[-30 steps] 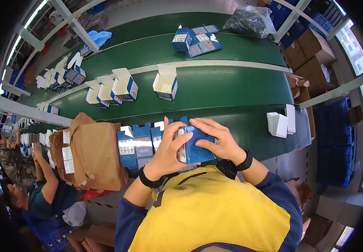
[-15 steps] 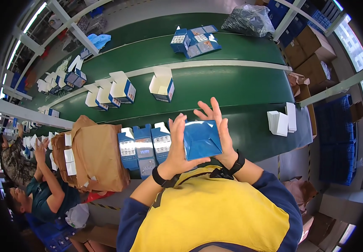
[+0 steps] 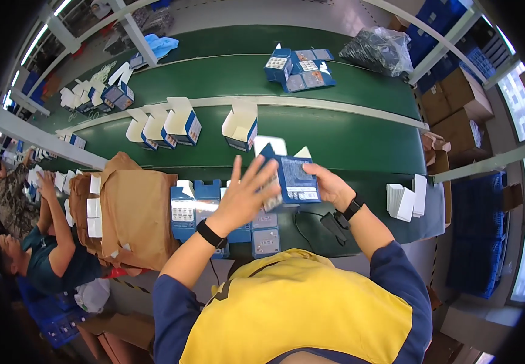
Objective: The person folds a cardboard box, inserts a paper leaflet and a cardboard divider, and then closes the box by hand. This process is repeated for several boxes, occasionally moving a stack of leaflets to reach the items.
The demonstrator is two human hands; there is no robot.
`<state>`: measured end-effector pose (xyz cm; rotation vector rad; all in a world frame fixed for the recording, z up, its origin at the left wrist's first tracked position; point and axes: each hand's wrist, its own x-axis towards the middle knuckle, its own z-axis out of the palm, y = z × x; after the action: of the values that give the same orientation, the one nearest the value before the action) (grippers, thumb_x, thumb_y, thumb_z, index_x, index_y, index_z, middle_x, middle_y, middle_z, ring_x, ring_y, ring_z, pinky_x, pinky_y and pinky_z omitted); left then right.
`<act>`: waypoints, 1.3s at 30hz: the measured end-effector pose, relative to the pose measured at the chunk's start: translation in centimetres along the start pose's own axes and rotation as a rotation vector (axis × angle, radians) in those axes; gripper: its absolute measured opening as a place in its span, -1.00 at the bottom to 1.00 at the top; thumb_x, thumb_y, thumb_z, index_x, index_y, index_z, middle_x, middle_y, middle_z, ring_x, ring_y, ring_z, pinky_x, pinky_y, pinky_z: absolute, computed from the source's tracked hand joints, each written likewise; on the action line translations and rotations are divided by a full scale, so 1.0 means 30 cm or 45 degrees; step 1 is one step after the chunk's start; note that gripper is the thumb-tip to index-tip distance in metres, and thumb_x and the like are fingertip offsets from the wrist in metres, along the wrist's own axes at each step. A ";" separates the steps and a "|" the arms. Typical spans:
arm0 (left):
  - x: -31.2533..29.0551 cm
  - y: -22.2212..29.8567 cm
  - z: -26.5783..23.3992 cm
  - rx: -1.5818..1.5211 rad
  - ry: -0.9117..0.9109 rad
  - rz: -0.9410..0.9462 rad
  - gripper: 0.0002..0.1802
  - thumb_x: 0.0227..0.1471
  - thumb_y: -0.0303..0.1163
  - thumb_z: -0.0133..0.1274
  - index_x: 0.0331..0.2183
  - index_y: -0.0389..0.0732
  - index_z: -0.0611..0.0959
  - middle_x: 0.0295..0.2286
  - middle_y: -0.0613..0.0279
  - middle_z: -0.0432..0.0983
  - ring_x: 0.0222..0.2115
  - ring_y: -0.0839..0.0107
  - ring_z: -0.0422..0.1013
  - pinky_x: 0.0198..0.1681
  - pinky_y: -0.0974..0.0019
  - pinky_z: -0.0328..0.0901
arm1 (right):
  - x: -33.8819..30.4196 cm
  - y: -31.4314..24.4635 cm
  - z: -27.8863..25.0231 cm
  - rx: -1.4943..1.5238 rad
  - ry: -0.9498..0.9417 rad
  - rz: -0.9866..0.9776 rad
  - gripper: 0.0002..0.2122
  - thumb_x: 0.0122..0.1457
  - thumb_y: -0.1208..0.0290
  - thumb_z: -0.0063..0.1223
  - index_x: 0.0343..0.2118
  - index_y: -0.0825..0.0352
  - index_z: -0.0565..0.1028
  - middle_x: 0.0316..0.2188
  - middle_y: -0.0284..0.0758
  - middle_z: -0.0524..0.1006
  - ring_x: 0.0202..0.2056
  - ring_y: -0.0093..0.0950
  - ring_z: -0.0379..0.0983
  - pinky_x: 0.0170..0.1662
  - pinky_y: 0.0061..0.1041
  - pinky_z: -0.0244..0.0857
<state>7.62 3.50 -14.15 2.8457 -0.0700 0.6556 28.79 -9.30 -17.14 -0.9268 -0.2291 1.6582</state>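
A blue cardboard box with printed sides stands upright in front of me, its white-lined flaps raised at the top. My right hand grips it by its right side, thumb on the printed face. Next to its left side is my left hand, fingers spread, slightly blurred; whether they touch the box I cannot tell. Flat blue printed cartons lie under and beside my left forearm, partly hidden by it.
Several open boxes stand on the green conveyor ahead. White cards lie at the right. A brown paper sack is on the left, near a co-worker. A black device with a cable lies nearby.
The box has turned from its blue folded bottom facing me to upright with its flaps up. My left hand has come off its grip and spread its fingers; my right hand still holds the box.
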 end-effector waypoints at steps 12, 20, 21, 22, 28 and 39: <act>-0.420 0.089 0.213 -0.078 -0.148 -1.236 -0.03 -0.25 -0.31 0.22 0.14 -0.25 0.06 -0.22 -0.13 0.33 -0.20 -0.08 0.30 -0.08 0.10 0.19 | 0.639 0.067 -0.147 -1.474 0.804 -0.956 0.09 -0.26 0.44 0.30 0.20 0.36 -0.36 0.15 0.08 -0.04 0.11 -0.13 0.10 0.11 -0.39 0.10; -0.392 0.054 0.146 -0.588 -0.020 -1.491 -0.08 -0.20 -0.38 0.19 0.13 -0.33 0.06 -0.15 -0.08 0.35 -0.14 0.13 0.33 -0.05 0.22 0.19 | 0.179 0.250 -0.035 -0.458 0.650 0.235 -0.23 -0.02 0.40 0.11 0.17 0.49 -0.10 0.07 -0.16 0.25 0.08 -0.46 0.18 0.08 -0.49 0.09; -0.373 0.055 0.145 -0.604 -0.048 -1.446 -0.08 -0.20 -0.38 0.19 0.13 -0.33 0.06 -0.15 -0.08 0.35 -0.14 0.13 0.33 -0.05 0.22 0.19 | 0.116 0.311 -0.045 -0.306 0.435 0.298 -0.34 0.00 0.45 0.07 0.14 0.45 0.02 0.04 -0.20 0.28 0.07 -0.50 0.19 0.08 -0.50 0.09; -0.363 0.053 0.149 -0.678 0.017 -1.424 -0.10 -0.18 -0.37 0.18 0.13 -0.32 0.07 -0.17 -0.06 0.36 -0.15 0.13 0.33 -0.07 0.23 0.19 | 0.085 0.345 -0.041 -0.163 0.200 0.363 -0.44 0.03 0.50 0.03 0.11 0.41 0.13 0.01 -0.23 0.31 0.05 -0.54 0.21 0.08 -0.50 0.09; -0.214 0.012 0.107 -1.323 0.647 -1.549 -0.29 -0.03 -0.35 0.07 0.09 -0.32 0.13 -0.24 0.13 0.38 -0.23 0.38 0.33 -0.17 0.37 0.23 | -0.071 0.328 0.165 -0.450 0.215 -0.401 -0.57 0.05 0.50 0.05 0.02 0.37 0.27 -0.01 -0.35 0.34 0.06 -0.57 0.18 0.10 -0.49 0.05; -0.085 0.157 0.100 -2.548 0.369 -1.094 -0.27 0.07 0.01 -0.10 0.14 -0.15 0.09 0.01 0.15 0.20 0.04 0.38 0.16 0.08 0.31 0.06 | -0.100 0.209 0.241 -0.517 0.176 -0.927 -0.05 -0.15 0.30 0.31 0.22 0.29 -0.13 0.04 -0.24 0.23 0.04 -0.51 0.19 0.06 -0.52 0.08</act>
<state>6.17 -1.76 -16.93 0.6858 0.3257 0.3240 19.36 -11.67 -14.72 -1.0841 -0.7340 0.8821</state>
